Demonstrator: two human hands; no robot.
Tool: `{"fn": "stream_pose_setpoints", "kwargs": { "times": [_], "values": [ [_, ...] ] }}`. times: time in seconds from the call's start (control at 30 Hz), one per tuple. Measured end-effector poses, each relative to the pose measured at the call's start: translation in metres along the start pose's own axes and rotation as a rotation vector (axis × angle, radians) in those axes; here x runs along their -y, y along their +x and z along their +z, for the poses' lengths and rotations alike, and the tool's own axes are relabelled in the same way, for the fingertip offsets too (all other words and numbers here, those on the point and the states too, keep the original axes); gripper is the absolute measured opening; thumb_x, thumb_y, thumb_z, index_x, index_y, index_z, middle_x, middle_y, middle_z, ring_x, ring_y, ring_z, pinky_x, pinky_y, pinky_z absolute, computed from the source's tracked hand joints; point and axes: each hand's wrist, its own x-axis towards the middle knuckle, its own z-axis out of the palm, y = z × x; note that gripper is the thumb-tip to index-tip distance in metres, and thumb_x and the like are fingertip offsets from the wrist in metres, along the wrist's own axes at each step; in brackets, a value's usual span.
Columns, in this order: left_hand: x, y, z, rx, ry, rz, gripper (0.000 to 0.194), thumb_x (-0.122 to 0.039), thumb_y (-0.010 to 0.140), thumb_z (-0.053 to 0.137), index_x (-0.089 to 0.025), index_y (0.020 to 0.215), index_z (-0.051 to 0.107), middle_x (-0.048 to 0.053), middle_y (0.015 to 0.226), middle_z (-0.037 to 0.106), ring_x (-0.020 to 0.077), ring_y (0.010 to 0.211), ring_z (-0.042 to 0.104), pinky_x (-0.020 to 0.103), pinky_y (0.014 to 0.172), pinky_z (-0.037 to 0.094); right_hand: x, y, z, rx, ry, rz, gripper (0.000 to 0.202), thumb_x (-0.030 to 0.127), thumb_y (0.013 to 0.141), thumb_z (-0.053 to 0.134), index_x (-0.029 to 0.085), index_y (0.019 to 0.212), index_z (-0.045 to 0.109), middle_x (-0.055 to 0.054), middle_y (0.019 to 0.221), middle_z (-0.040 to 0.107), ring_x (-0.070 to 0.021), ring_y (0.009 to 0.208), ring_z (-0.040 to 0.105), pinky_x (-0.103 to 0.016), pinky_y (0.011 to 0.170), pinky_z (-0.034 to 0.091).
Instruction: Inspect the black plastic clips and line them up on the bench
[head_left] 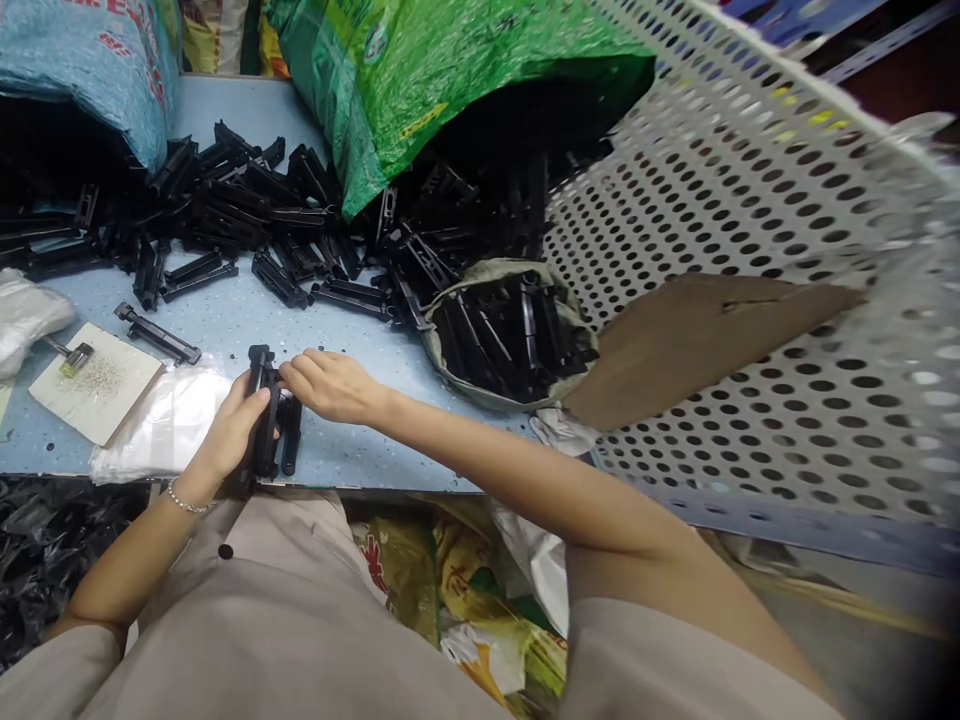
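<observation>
My left hand [232,425] is wrapped round a black plastic part [262,415] held upright near the table's front edge. Against the upper right side of that part, my right hand [324,384] has its fingers pinched together; whatever is between the fingertips is too small to make out. Another black piece [289,435] stands just right of the held part, below my right hand. To the left, a single long black part [157,333] lies on the blue table [360,350]. A stack of clear plastic bags [161,425] sits beside my left hand.
Many black parts [232,200] are heaped at the back, near a blue sack [112,60] and a green sack [420,80]. A cloth-lined container [517,400] holds more. Right stands a perforated white panel [720,210] with cardboard [675,340]. A small board [94,390] lies left.
</observation>
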Motion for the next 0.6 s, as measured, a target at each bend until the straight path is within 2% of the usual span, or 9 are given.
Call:
{"fn": "stream_pose_setpoints", "kwargs": {
  "times": [0.1, 0.17, 0.2, 0.27, 0.3, 0.37, 0.43, 0.5, 0.6],
  "values": [
    [0.016, 0.006, -0.003, -0.083, 0.245, 0.196, 0.057, -0.047, 0.095, 0.051, -0.024, 0.146, 0.04, 0.008, 0.111, 0.068, 0.0213, 0.081, 0.07, 0.034, 0.073, 0.057, -0.008, 0.005, 0.015, 0.072, 0.37, 0.267, 0.039, 0.041, 0.106, 0.034, 0.017, 0.092, 0.061, -0.005, 0.078, 0.063, -0.0154, 0.068, 0.056, -0.027, 0.063, 0.044],
    [0.03, 0.014, -0.008, -0.146, 0.478, 0.275, 0.053, -0.045, 0.097, 0.047, -0.022, 0.145, 0.043, 0.012, 0.121, 0.066, 0.0278, 0.101, 0.068, 0.042, 0.089, 0.054, -0.03, 0.01, 0.022, 0.105, 0.545, 0.417, 0.037, 0.039, 0.106, 0.035, 0.018, 0.091, 0.062, -0.002, 0.075, 0.064, -0.0133, 0.065, 0.058, -0.026, 0.065, 0.047],
    [0.038, 0.019, -0.01, -0.174, 0.584, 0.281, 0.051, -0.044, 0.098, 0.044, -0.021, 0.144, 0.046, 0.014, 0.123, 0.066, 0.0306, 0.107, 0.066, 0.047, 0.093, 0.052, -0.046, 0.012, 0.025, 0.065, 0.541, 0.493, 0.032, 0.036, 0.105, 0.039, 0.017, 0.093, 0.063, -0.003, 0.079, 0.066, -0.0137, 0.07, 0.06, -0.027, 0.07, 0.049],
    [0.056, 0.028, -0.011, -0.211, 0.722, 0.272, 0.049, -0.039, 0.1, 0.039, -0.017, 0.143, 0.046, 0.017, 0.123, 0.066, 0.0341, 0.115, 0.063, 0.052, 0.097, 0.05, -0.082, 0.015, 0.026, -0.136, 0.381, 0.671, 0.02, 0.024, 0.102, 0.046, 0.016, 0.105, 0.063, -0.008, 0.1, 0.068, -0.0175, 0.095, 0.062, -0.035, 0.092, 0.048],
    [0.065, 0.031, -0.01, -0.221, 0.754, 0.281, 0.05, -0.036, 0.1, 0.038, -0.015, 0.144, 0.045, 0.019, 0.125, 0.064, 0.0346, 0.118, 0.061, 0.053, 0.098, 0.049, -0.1, 0.015, 0.025, -0.219, 0.306, 0.737, 0.021, 0.016, 0.1, 0.045, 0.013, 0.114, 0.061, -0.012, 0.114, 0.065, -0.02, 0.111, 0.057, -0.041, 0.104, 0.04],
    [0.082, 0.035, -0.003, -0.215, 0.769, 0.335, 0.052, -0.029, 0.099, 0.037, -0.011, 0.147, 0.039, 0.022, 0.132, 0.059, 0.0337, 0.126, 0.056, 0.053, 0.104, 0.046, -0.131, 0.011, 0.024, -0.292, 0.238, 0.822, 0.03, 0.005, 0.098, 0.043, 0.008, 0.123, 0.057, -0.018, 0.131, 0.057, -0.0242, 0.131, 0.044, -0.052, 0.115, 0.024],
    [0.094, 0.037, 0.006, -0.188, 0.762, 0.382, 0.054, -0.025, 0.097, 0.038, -0.01, 0.148, 0.037, 0.024, 0.14, 0.051, 0.0328, 0.134, 0.049, 0.054, 0.11, 0.041, -0.151, 0.006, 0.025, -0.295, 0.249, 0.88, 0.027, 0.009, 0.097, 0.049, 0.008, 0.123, 0.058, -0.018, 0.134, 0.055, -0.0271, 0.132, 0.043, -0.056, 0.114, 0.025],
    [0.098, 0.037, 0.013, -0.16, 0.74, 0.41, 0.055, -0.024, 0.095, 0.042, -0.011, 0.148, 0.039, 0.023, 0.147, 0.044, 0.0327, 0.14, 0.042, 0.055, 0.115, 0.035, -0.16, 0.001, 0.029, -0.296, 0.289, 0.926, 0.027, 0.022, 0.095, 0.06, 0.013, 0.12, 0.061, -0.013, 0.132, 0.057, -0.0267, 0.125, 0.052, -0.054, 0.107, 0.039],
    [0.087, 0.042, 0.017, -0.158, 0.644, 0.439, 0.053, -0.028, 0.093, 0.049, -0.017, 0.145, 0.043, 0.019, 0.15, 0.042, 0.0312, 0.145, 0.036, 0.053, 0.12, 0.028, -0.149, -0.005, 0.037, -0.304, 0.424, 0.934, 0.023, 0.029, 0.094, 0.063, 0.012, 0.108, 0.064, -0.009, 0.115, 0.063, -0.0225, 0.107, 0.06, -0.045, 0.096, 0.048]
  ]
}}
